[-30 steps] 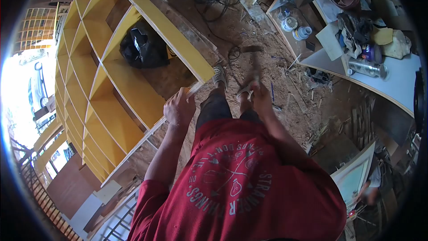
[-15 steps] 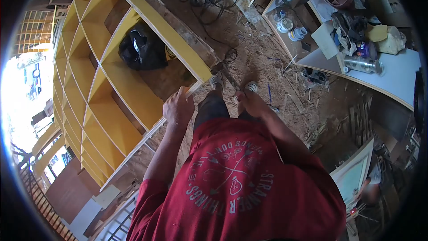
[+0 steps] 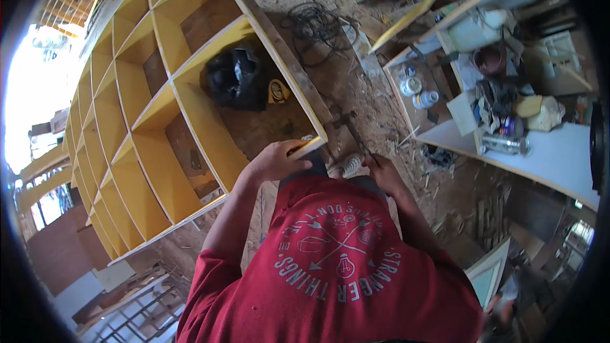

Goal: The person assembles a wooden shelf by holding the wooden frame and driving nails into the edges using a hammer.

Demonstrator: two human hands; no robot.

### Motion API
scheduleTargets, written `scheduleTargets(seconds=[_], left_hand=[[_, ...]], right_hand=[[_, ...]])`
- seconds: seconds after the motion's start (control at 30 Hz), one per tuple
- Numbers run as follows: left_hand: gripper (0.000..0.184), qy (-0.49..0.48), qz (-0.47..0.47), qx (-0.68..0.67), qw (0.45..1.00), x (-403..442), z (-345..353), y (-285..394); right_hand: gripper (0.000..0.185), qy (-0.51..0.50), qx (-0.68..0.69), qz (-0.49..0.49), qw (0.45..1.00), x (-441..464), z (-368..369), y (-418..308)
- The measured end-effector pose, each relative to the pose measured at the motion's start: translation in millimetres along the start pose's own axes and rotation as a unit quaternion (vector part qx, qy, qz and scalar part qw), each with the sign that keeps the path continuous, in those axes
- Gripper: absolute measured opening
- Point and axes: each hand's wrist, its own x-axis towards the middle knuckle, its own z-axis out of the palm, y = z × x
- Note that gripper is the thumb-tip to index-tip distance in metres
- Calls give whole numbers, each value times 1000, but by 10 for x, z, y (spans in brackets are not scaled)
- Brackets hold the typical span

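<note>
Scrap-littered workshop ground [image 3: 375, 98] spreads below my remote view. To the left stands the yellow frame [image 3: 206, 127], my left hand's [image 3: 279, 162] fingers wrapped over its near corner; it looks stiff and heavy, best held by the outer rail. My right hand [image 3: 384, 176] grips a hammer [image 3: 357, 138] by its handle, probably head-heavy. Farther out, a black bag [image 3: 238, 79] sits beside a tape measure [image 3: 278, 92] in one compartment, with coiled cable [image 3: 312, 28] beyond.

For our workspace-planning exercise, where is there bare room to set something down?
The white board lies bare beside the silver canister; the yellow grid's corner compartment has room between the black plastic bag and left hand. Crowded: around the rags and purple can.
</note>
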Motion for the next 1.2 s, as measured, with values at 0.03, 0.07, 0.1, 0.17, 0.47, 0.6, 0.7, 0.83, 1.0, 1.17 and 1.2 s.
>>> scheduleTargets(seconds=[0.03,0.07,0.1,0.17,0.47,0.6,0.7,0.83,1.0,1.17,1.2], left_hand=[[63,10,9,-59,998,45,-67,-152],[65,18,18,-119,993,99,-130,-316],[66,24,28,-178,983,144,-204,-418],[49,144,-14,-105,984,277,-440,-405],[62,388,42,122,913,776,-1384,-642],[68,307,-63,40,949,862,-1261,-653],[66,347,-96,12,933,816,-1193,-617],[43,394,-112,0,912,681,-1318,-335],[28,561,-83,-24,823,522,-1385,33],[18,663,-125,-36,738,256,-1429,943],[17,678,-126,-19,724,249,-1437,1019]], right_hand=[[50,6,-4,13,1000,33,-4,-15],[50,12,-7,28,1000,52,-13,-32],[48,24,13,46,999,59,-40,-90],[45,48,53,84,994,83,-117,-210],[42,121,29,81,989,297,-493,-680],[42,133,-8,43,990,416,-613,-678],[41,113,-21,34,993,509,-736,-644],[38,77,-77,-22,994,814,-1003,-633],[38,-11,-77,-50,996,1277,-1547,-783],[46,-90,-62,-56,993,1701,-2240,-758],[45,-85,-65,-80,991,1756,-2343,-799]])
